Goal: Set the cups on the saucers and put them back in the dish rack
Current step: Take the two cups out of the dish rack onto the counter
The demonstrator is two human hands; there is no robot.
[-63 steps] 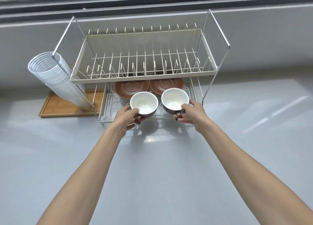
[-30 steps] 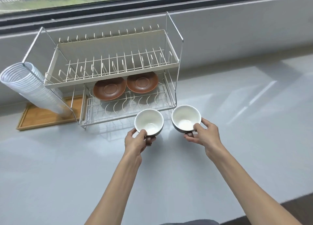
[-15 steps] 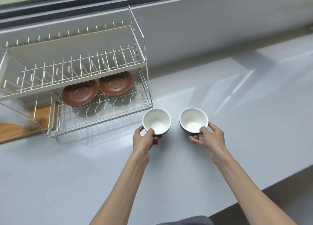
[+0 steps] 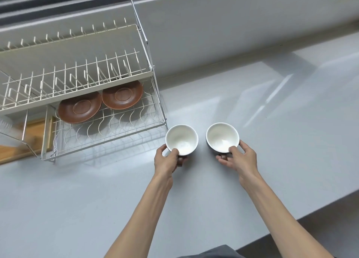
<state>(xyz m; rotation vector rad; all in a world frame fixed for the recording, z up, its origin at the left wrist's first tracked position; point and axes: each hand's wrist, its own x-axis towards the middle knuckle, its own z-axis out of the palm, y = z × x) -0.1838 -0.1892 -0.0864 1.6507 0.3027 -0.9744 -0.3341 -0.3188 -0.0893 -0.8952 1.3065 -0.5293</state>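
While both cups sit low over the countertop (image 4: pixel 194 199), clear of the dish rack (image 4: pixel 81 102), the step in hand reads as the staging one: cups out, saucers not yet fetched.

Left to right. The dish rack occupies the 10 o'clock region of the view; on its lower wire shelf lie the left saucer (image 4: pixel 79 107) and the right saucer (image 4: pixel 122 95), brown, flat, edges touching or nearly so. A wooden tray (image 4: pixel 29 139) shows behind the rack at 9 o'clock. My left hand (image 4: pixel 165 161) is closed on the left cup (image 4: pixel 181 139), thumb over the near rim, fingers at the handle; this cup lies just off the rack's front right corner. My right hand (image 4: pixel 240 159) grips the right cup (image 4: pixel 222 137) likewise, at 3 o'clock of the left cup and a little apart from it. Whether either base already rests on the countertop, I cannot tell.

Next move, as I judge it: let the cups stand, free both hands, reach to 10 o'clock under the upper tier and draw the saucers out level, without knocking the wires.

Against the frame about two seconds earlier: the cups were then at the lower shelf's front edge, directly before the saucers; now they are off the rack to its right, and the view has swung right with them.
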